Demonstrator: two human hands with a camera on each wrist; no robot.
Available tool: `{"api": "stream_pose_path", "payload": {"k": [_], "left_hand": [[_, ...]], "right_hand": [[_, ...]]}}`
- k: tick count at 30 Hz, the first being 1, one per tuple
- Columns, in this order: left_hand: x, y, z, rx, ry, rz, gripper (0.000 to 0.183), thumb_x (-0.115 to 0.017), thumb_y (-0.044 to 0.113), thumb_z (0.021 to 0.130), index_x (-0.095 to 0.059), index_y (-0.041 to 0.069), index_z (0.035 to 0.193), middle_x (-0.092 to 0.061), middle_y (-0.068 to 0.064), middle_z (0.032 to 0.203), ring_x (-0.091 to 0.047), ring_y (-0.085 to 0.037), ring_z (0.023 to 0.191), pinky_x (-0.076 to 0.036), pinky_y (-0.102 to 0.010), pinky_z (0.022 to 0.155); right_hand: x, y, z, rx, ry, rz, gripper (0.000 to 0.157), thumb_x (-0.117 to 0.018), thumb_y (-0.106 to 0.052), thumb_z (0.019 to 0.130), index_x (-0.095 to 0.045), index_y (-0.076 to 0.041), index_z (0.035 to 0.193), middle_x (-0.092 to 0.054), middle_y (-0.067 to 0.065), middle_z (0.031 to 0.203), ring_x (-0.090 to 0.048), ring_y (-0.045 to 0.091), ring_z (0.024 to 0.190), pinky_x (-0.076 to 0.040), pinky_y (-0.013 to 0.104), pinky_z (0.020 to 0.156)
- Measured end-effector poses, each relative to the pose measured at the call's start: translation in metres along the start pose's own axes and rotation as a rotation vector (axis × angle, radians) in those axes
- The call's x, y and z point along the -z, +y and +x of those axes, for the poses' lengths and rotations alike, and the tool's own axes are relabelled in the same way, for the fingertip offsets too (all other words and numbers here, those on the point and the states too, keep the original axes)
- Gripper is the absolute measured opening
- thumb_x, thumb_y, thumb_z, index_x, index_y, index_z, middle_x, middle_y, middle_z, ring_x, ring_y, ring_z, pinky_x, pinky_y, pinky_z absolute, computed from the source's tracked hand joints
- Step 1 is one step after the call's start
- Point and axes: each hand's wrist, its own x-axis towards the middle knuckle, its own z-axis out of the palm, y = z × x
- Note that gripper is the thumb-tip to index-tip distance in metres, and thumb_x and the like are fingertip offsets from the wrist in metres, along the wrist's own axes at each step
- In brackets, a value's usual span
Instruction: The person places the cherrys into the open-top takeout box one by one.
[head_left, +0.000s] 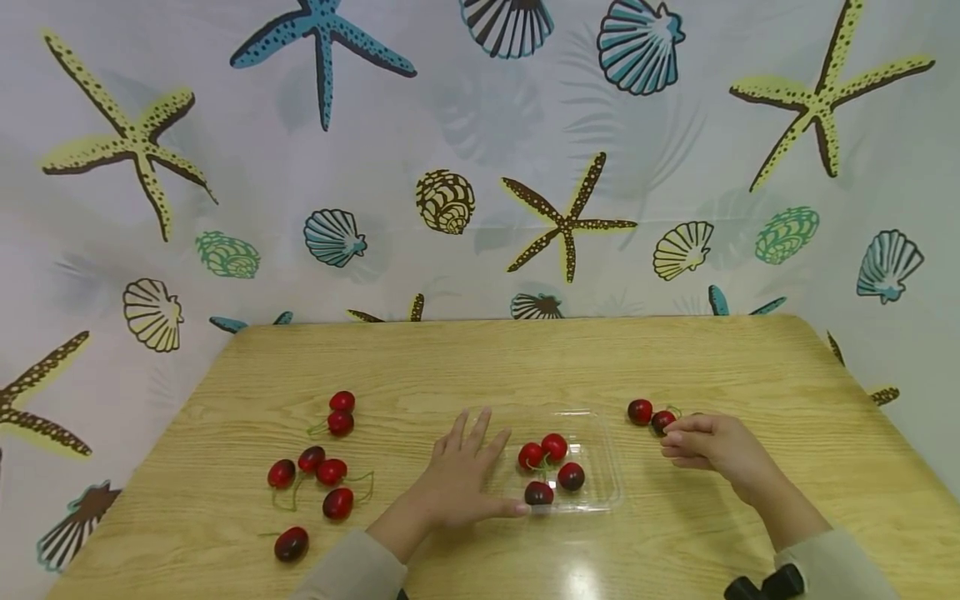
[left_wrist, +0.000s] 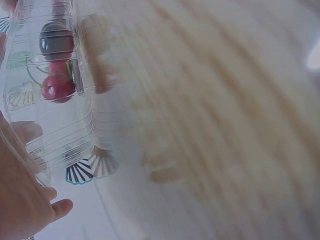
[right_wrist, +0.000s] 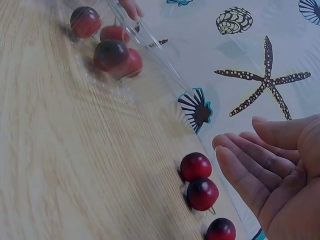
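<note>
A clear plastic tray stands on the table with several red cherries inside, some dark-tinged. My left hand rests at the tray's left side with fingers spread and straight, its thumb along the near rim. To the right of the tray, my right hand hovers by a small group of cherries. The right wrist view shows three cherries there, one hidden behind the hand in the head view. Nothing sits between the right thumb and fingers, which are apart and gently bent.
More cherries with green stems lie scattered on the wooden table to the left of my left hand. A white cloth printed with starfish and shells hangs behind the table's far edge.
</note>
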Motion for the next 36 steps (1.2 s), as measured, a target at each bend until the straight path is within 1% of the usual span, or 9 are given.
{"api": "stream_pose_path", "payload": {"k": [6,12,22,29,36], "left_hand": [[0.001,0.001,-0.001,0.002,0.002,-0.004,0.096,-0.043,0.075,0.065,-0.021,0.017,0.138,0.005,-0.009,0.143,0.009,-0.037,0.126,-0.010,-0.057,0.094],[0.000,0.000,-0.001,0.002,0.003,-0.004,0.097,-0.041,0.077,0.064,-0.021,0.017,0.138,0.005,-0.010,0.143,0.009,-0.037,0.126,-0.010,-0.058,0.094],[-0.001,-0.001,0.000,0.003,0.007,-0.008,0.096,-0.042,0.076,0.064,-0.021,0.018,0.138,0.003,-0.011,0.144,0.010,-0.036,0.126,-0.010,-0.057,0.094],[-0.002,-0.002,0.001,0.003,0.003,-0.009,0.097,-0.041,0.076,0.064,-0.021,0.017,0.138,0.003,-0.011,0.143,0.012,-0.035,0.126,-0.010,-0.057,0.094],[-0.001,-0.001,0.001,0.007,0.002,-0.016,0.097,-0.041,0.077,0.064,-0.020,0.018,0.138,0.006,-0.008,0.143,0.014,-0.034,0.126,-0.008,-0.057,0.095]], "right_hand": [[0.007,0.005,-0.006,-0.014,0.014,0.021,0.039,-0.046,-0.008,0.089,-0.039,0.022,0.113,-0.058,0.022,0.100,-0.060,0.019,0.085,-0.046,0.031,0.074],[0.012,0.015,-0.010,-0.033,0.027,0.032,0.039,-0.047,-0.010,0.089,-0.040,0.020,0.113,-0.059,0.019,0.099,-0.060,0.018,0.085,-0.046,0.032,0.075],[0.022,0.029,-0.018,-0.034,0.043,0.017,0.039,-0.046,-0.009,0.089,-0.039,0.022,0.112,-0.058,0.022,0.099,-0.060,0.019,0.085,-0.046,0.031,0.074],[0.029,0.038,-0.024,-0.042,0.063,0.033,0.038,-0.047,-0.007,0.088,-0.039,0.023,0.110,-0.059,0.018,0.096,-0.060,0.017,0.084,-0.046,0.030,0.074],[0.037,0.044,-0.028,-0.082,0.101,0.052,0.044,-0.050,-0.011,0.088,-0.037,0.023,0.112,-0.061,0.013,0.094,-0.060,0.017,0.084,-0.046,0.031,0.074]]}}
